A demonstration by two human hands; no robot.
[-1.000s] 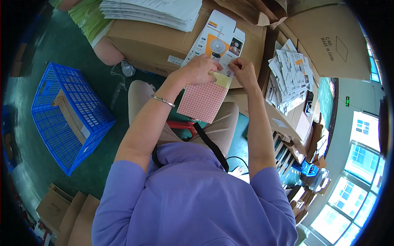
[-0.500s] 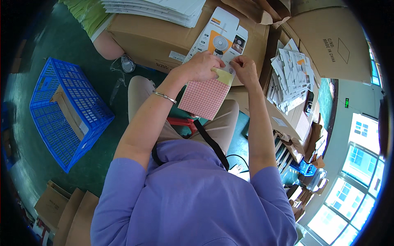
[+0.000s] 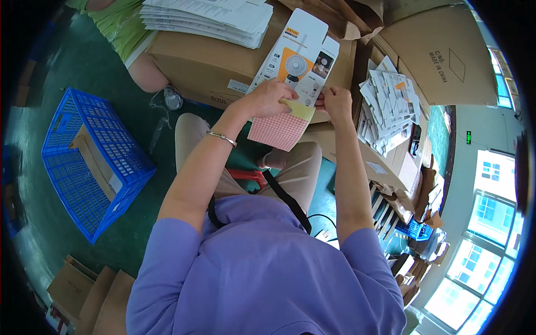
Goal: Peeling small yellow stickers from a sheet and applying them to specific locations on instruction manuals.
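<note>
A flat, unfolded white carton [image 3: 293, 42] printed with a small fan lies on a large brown cardboard box [image 3: 187, 64] in front of me. My left hand [image 3: 267, 99] grips a sheet of small pink stickers [image 3: 279, 129] by its bare yellowish backing, over the carton's near end. The sheet's near part hangs past the box edge above my lap. At the carton's near right edge is my right hand [image 3: 337, 104], fingers curled in a pinch. What lies between those fingertips is hidden or too small to make out.
A stack of flat white cartons [image 3: 206, 22] lies at the box's far left. More flat cartons [image 3: 388, 109] are piled on boxes at right. A blue plastic crate [image 3: 92, 162] stands on the floor at left. Another person's leg [image 3: 146, 72] shows beyond the box.
My right hand has moved slightly down along the carton's edge, its fingers more curled. The sticker sheet's hanging end has lifted a little; my left hand still holds it.
</note>
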